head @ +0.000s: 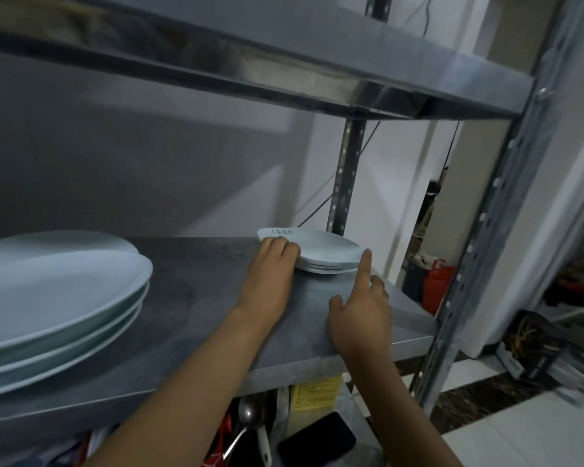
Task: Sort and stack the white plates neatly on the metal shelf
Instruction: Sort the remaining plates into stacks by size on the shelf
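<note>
A small stack of white plates [324, 252] sits at the back right of the metal shelf [196, 298]. My left hand [270, 274] lies against the stack's left rim, fingers touching the edge of the plates. My right hand [361, 308] is at the stack's right side, its index finger stretched out and touching the rim, the other fingers loosely curled. A taller stack of large white plates [58, 305] stands at the shelf's left front, with another large plate behind it.
An upper shelf [284, 62] hangs close overhead. Perforated steel uprights [479, 230] frame the right side. Below the shelf lie spoons [248, 423], a black phone [317, 439] and a yellow packet. A red bag [437, 288] sits on the floor beyond.
</note>
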